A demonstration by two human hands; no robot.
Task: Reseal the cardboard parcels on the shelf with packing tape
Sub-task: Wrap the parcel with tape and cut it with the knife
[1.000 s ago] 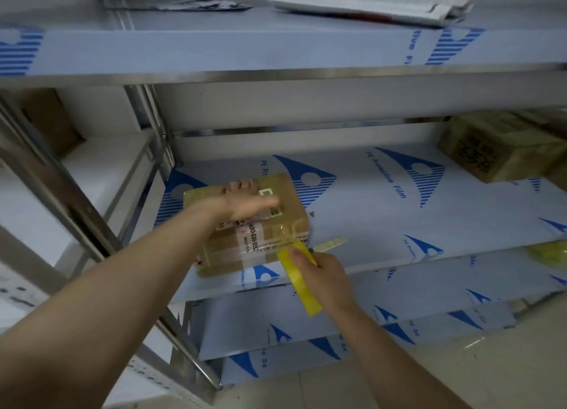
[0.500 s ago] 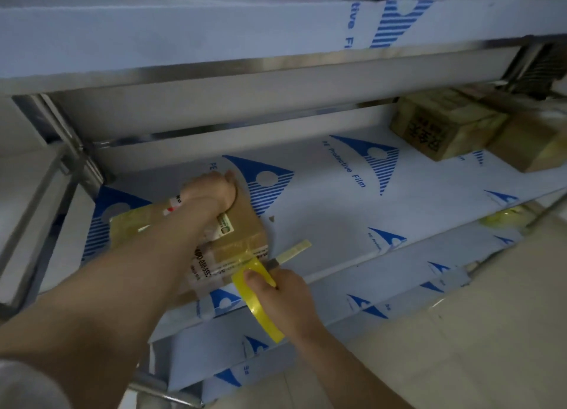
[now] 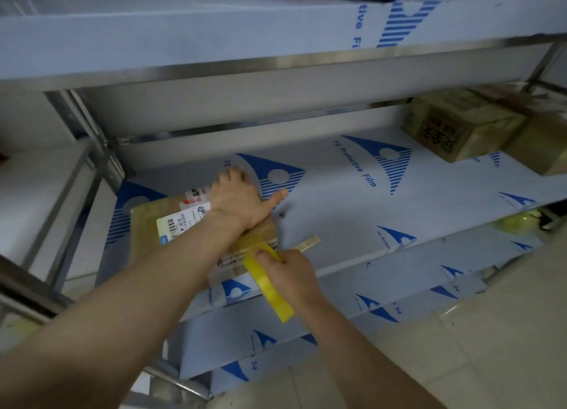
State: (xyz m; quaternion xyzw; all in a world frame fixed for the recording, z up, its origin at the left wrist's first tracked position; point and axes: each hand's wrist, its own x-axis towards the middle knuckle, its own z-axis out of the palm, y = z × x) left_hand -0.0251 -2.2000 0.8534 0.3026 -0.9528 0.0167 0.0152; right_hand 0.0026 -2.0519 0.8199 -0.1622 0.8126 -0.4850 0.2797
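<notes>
A flat cardboard parcel [image 3: 150, 224] with white shipping labels lies at the front left of the middle shelf [image 3: 352, 212], which is covered in blue-printed protective film. My left hand [image 3: 239, 198] rests flat on the parcel's far right part, fingers over its far edge and thumb spread out to the right. My right hand [image 3: 291, 275] grips a yellow roll of packing tape [image 3: 270, 286] at the parcel's near right corner. A shiny strip of tape runs from the roll onto the parcel's top. A short pale strip [image 3: 308, 243] sticks out to the right of the roll.
Two more cardboard boxes [image 3: 460, 129] stand at the far right of the same shelf. A yellowish item [image 3: 518, 221] lies on the lower shelf at the right. The top shelf [image 3: 214, 34] overhangs close above, with papers on it. A steel upright [image 3: 92, 138] stands left of the parcel.
My left hand has slid from the parcel's top middle toward its far right edge. My right hand stays at the near corner with the tape roll. The camera moved closer and rightward.
</notes>
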